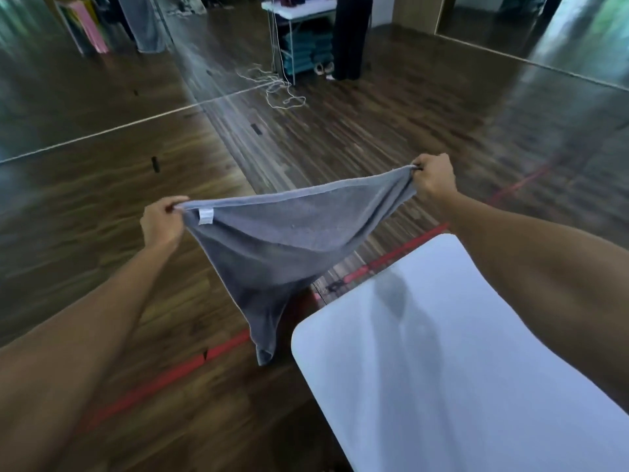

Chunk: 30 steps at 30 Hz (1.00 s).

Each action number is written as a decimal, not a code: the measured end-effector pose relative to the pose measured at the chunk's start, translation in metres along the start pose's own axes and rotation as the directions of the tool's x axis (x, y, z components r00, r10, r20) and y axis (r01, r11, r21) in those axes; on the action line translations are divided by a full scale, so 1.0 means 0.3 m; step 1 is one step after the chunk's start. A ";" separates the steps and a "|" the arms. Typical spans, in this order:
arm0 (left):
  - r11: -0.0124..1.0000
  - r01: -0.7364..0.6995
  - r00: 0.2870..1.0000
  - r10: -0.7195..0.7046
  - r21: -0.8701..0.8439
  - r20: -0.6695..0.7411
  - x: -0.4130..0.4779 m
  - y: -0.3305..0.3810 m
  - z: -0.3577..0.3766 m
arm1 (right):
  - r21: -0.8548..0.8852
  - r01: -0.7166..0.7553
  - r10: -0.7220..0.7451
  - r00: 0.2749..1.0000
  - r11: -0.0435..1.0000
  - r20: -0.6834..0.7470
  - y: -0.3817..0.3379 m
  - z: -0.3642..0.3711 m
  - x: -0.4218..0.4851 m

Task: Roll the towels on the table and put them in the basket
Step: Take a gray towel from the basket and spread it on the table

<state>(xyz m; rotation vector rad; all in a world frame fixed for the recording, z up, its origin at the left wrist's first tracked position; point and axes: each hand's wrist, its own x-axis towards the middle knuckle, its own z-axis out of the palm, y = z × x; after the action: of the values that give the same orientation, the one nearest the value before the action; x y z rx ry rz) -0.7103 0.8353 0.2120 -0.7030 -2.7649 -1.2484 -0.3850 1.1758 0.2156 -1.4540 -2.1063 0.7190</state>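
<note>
Grey towel (272, 240) hangs just beside white table (442, 369).

Towel (282, 240) hanging between left hand (163, 223) and right hand (434, 180), sagging over floor (102, 199) left of table (442, 369); far table (299, 8) standing behind, stacked items (306, 52) seemingly sitting beneath, person (350, 35) standing beside.

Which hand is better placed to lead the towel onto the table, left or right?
Right, probably. The right hand grips its corner of the grey towel nearer the white table, and that arm crosses the tabletop. The left hand holds the other corner out over the floor.
</note>
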 end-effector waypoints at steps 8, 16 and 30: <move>0.974 0.219 0.976 -0.218 -0.063 0.018 -0.335 -0.121 0.148 | -0.253 -0.159 0.129 0.983 0.954 -0.132 0.356 -0.163 -0.062; 0.876 0.470 0.824 -0.393 -0.105 0.409 -0.865 -0.099 0.312 | -0.532 -0.250 0.280 0.960 0.809 -0.024 0.922 -0.307 -0.336; 0.902 -0.224 0.591 -0.175 0.368 0.788 -1.315 -0.104 0.552 | -0.748 0.345 -0.035 0.917 0.567 0.397 1.325 -0.287 -0.615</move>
<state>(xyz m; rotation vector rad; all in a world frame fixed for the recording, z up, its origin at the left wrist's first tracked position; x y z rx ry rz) -0.3432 0.7825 -0.0034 -1.5645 -3.4824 -0.1969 0.0048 1.1333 0.0021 -1.5167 -3.0521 -0.1890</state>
